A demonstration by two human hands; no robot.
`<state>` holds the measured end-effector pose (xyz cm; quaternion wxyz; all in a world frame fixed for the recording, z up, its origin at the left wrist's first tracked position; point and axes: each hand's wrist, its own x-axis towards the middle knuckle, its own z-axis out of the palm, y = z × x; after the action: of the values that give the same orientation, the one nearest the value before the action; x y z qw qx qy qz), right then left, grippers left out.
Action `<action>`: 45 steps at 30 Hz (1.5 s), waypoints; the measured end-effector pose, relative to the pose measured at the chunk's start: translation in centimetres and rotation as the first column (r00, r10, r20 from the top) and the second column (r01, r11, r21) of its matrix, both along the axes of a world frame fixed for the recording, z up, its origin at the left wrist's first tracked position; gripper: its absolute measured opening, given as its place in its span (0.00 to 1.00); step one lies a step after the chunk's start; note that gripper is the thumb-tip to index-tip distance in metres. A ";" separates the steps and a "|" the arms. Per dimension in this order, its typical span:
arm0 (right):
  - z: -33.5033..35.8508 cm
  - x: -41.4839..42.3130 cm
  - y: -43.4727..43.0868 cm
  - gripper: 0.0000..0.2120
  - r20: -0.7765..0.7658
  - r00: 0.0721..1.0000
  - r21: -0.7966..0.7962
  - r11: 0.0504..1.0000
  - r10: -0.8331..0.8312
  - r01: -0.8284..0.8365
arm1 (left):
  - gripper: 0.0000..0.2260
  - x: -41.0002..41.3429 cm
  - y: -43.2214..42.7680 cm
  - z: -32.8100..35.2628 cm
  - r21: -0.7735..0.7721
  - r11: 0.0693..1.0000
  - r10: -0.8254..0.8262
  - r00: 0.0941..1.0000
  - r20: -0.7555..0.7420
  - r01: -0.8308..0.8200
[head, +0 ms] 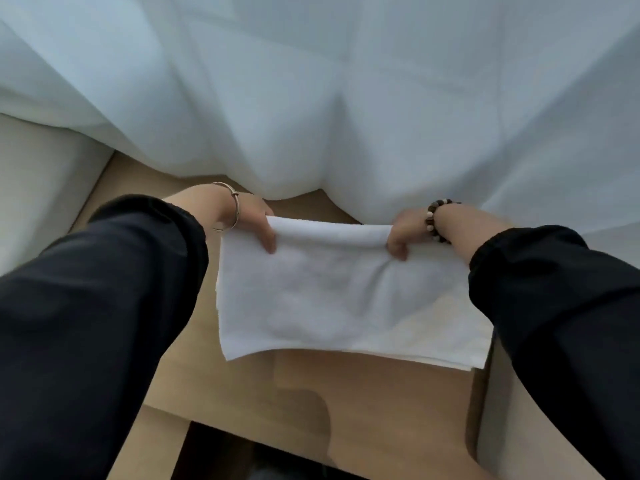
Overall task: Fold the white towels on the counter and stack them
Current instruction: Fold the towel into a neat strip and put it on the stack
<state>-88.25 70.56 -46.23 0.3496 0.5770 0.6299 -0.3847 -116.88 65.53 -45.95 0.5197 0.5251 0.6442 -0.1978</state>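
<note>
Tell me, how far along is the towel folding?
Done: the towel shows layered edges at its near corner, suggesting one fold is made. In hand: the left hand and right hand grip its far edge, curled over, on the counter. Left: finishing the fold and stacking; no stack is in view.

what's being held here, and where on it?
A white towel, by its far folded edge: left hand grips the left end, right hand the right end.
</note>
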 end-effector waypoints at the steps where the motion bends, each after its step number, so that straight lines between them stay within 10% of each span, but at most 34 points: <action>1: -1.4 -0.3 0.0 0.11 0.026 0.999 0.047 0.998 0.027 -0.029 | 0.21 -0.5 0.2 -1.2 0.082 0.996 -0.016 0.997 -0.080 0.023; 4: -5.6 -0.5 -1.4 0.06 0.096 0.990 0.263 0.957 0.101 -0.123 | 0.32 -1.1 -1.9 -4.9 0.290 0.920 0.295 0.953 -0.075 -0.263; 8: -6.3 -0.7 -1.4 0.06 0.114 0.993 0.317 0.946 0.028 -0.063 | 0.36 -1.4 -6.2 -6.9 0.230 0.547 0.779 0.590 0.213 -0.805; 12: -6.0 -1.0 -1.5 0.09 0.184 0.981 0.319 0.941 0.056 -0.114 | 0.27 -1.5 -8.5 -6.9 0.084 0.584 0.783 0.588 0.204 -0.807; 18: -4.5 -2.0 -0.7 0.09 0.214 0.971 0.242 0.958 0.103 -0.155 | 0.19 -2.6 -7.7 -5.9 -0.202 0.380 0.890 0.297 0.346 -0.903; 26: -5.9 -5.0 -0.5 0.15 0.241 0.962 0.160 0.972 0.131 -0.172 | 0.11 -5.0 -8.5 -7.1 -0.242 0.435 0.877 0.348 0.330 -0.867; 36: -5.3 -6.0 -2.4 0.15 0.323 0.934 0.470 0.831 0.151 -0.297 | 0.18 -1.6 -9.8 -8.2 0.335 0.483 0.790 0.568 0.232 -0.809; 42: -5.5 -13.0 -5.8 0.15 -0.188 0.911 0.721 0.681 0.367 -0.125 | 0.17 -1.9 -11.0 -8.5 0.431 0.511 0.714 0.646 0.270 -0.744; 45: -7.7 -15.4 -7.1 0.15 -0.156 0.928 0.779 0.620 0.338 -0.094 | 0.21 -1.9 -11.5 -9.1 0.504 0.547 0.673 0.709 0.211 -0.669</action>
<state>-103.62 63.50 -53.96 0.0242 0.5264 0.8415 -0.1193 -118.81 53.98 -55.04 0.3806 0.3634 0.8250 0.2061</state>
